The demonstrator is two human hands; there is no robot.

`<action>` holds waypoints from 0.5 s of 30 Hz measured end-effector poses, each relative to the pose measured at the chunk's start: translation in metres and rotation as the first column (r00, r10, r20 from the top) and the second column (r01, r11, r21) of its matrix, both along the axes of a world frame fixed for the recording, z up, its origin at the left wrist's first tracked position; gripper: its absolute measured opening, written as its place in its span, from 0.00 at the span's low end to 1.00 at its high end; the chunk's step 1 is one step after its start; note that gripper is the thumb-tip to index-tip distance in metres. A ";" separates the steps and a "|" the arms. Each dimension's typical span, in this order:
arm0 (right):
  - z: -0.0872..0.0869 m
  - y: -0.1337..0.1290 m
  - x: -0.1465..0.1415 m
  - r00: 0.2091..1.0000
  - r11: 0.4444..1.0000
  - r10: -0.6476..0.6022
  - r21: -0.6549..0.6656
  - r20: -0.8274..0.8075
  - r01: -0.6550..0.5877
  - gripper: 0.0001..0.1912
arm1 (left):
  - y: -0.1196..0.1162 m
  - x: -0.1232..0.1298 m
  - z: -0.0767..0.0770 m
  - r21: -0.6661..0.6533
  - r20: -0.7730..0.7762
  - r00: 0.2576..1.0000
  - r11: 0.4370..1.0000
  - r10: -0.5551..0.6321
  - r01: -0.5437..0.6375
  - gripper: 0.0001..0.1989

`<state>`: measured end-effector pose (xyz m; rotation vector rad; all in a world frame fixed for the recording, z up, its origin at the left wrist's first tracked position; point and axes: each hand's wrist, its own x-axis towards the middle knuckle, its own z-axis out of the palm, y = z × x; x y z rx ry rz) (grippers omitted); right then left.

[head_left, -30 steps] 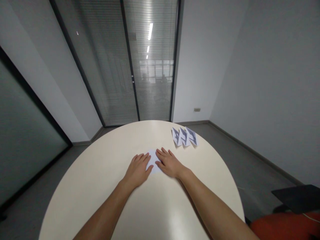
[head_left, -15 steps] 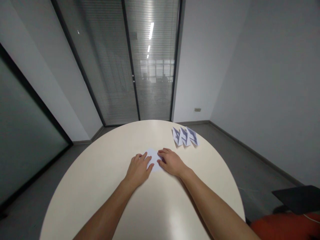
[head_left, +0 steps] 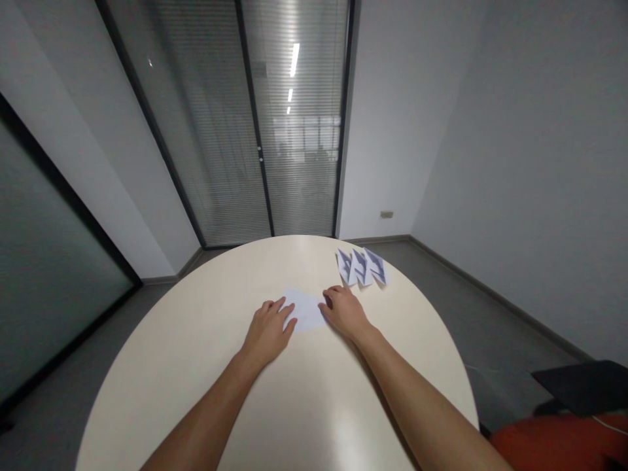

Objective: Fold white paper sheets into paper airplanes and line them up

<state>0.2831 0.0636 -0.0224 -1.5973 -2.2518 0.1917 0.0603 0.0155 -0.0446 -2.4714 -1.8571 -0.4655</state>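
A small white sheet of paper point(head_left: 307, 313) lies on the round table in front of me, between my hands. My left hand point(head_left: 269, 330) rests on its left side, fingers spread and laid flat. At the paper's right edge is my right hand point(head_left: 345, 313), its thumb and fingers curled together around that edge. The hands partly cover both sides of the sheet. Beyond my right hand, three folded paper pieces point(head_left: 362, 268) stand in an overlapping row.
The cream round table point(head_left: 181, 366) has a curved rim. At the lower right are a dark flat panel point(head_left: 583, 387) and a red seat point(head_left: 564, 441). Behind the table stands a glass partition with blinds point(head_left: 226, 163).
My right hand has shifted a little to the right with the paper's edge, and more of the sheet shows between my hands. My left hand has barely moved.
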 end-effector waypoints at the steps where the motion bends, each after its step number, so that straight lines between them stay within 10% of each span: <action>1: -0.001 0.001 0.000 1.000 1.000 -0.007 0.001 0.002 0.007 0.10 | 0.000 0.000 0.000 -0.002 0.002 1.000 1.000 0.001 -0.001 0.23; 15: -0.010 0.010 0.007 0.995 1.000 0.000 -0.018 -0.101 -0.001 0.13 | -0.001 0.000 0.002 -0.010 -0.018 1.000 1.000 -0.002 0.002 0.23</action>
